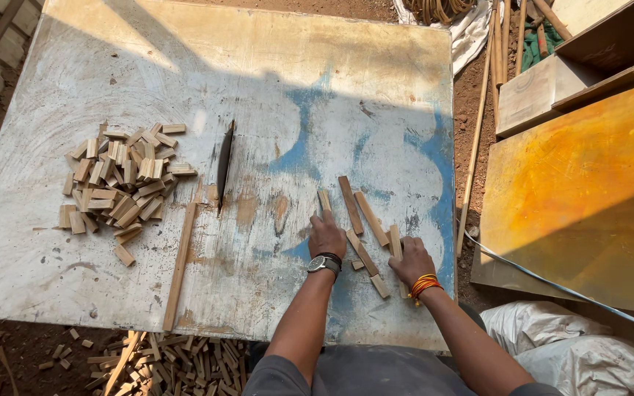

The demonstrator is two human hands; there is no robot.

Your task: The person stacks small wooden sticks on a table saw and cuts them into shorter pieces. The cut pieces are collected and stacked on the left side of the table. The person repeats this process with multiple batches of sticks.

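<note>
Sorting wood strips on the bench: cut block pile far left, saw blade in its slot, long strip beside it. Left hand presses flat on one short strip, right hand lies open over another strip; neither grips.

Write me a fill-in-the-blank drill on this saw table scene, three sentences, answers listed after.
1. The left hand, with a black wristwatch on its wrist, presses a short wooden strip with its ____ finger.
2. The heap of small cut wooden blocks lies to the ____ of the dark circular saw blade that stands up through the slot in the table.
3. The right hand has ____ thread bands round its wrist and rests on pale wooden strips.

Missing words: index; left; orange
</note>
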